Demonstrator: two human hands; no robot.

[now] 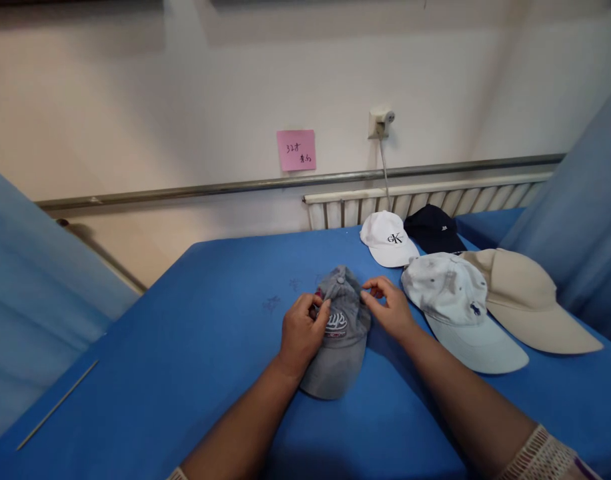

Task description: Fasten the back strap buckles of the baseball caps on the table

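Note:
A grey baseball cap with white lettering on its front lies on the blue-covered table, its brim pointing toward me. My left hand pinches the left side of its crown between thumb and fingers. At the upper right of the crown, my right hand has its thumb and fingers closed on the fabric edge. Just right of that hand is a pale, light-coloured cap with a small dark emblem. Part of the grey cap's left side is hidden behind my left fingers.
A white cap, a dark navy cap and a beige wide-brimmed cap sit at the right. A thin stick lies at the left edge of the blue table. Blue curtains hang on both sides.

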